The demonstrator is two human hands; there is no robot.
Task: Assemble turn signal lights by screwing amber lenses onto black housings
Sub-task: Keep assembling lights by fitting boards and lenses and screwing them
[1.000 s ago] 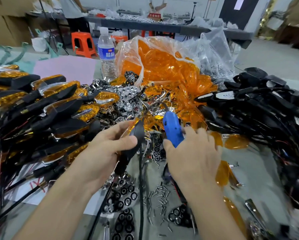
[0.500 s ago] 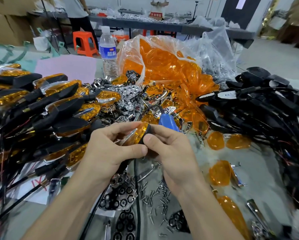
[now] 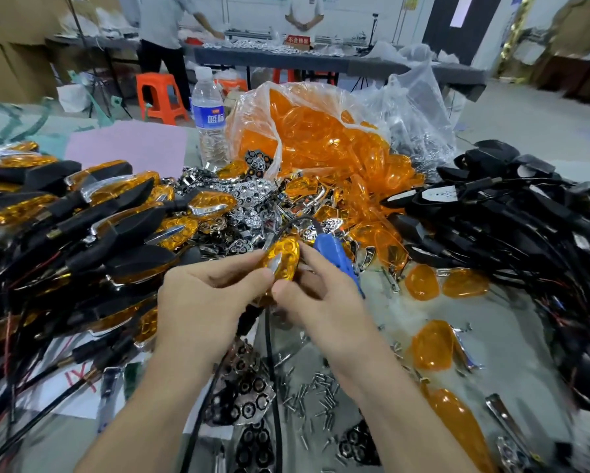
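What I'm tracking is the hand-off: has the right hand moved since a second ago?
Yes. The right hand moved left, away from the loose amber lenses, to the lamp.

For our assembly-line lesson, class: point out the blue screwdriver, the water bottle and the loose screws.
blue screwdriver (image 3: pixel 338 261): head view, on its blue body.
water bottle (image 3: pixel 210 119): head view, on its blue label.
loose screws (image 3: pixel 320 392): head view, middle of the heap.

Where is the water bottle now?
Head view, upper centre-left: the water bottle stands upright between the pink sheet and the clear bag of amber lenses.
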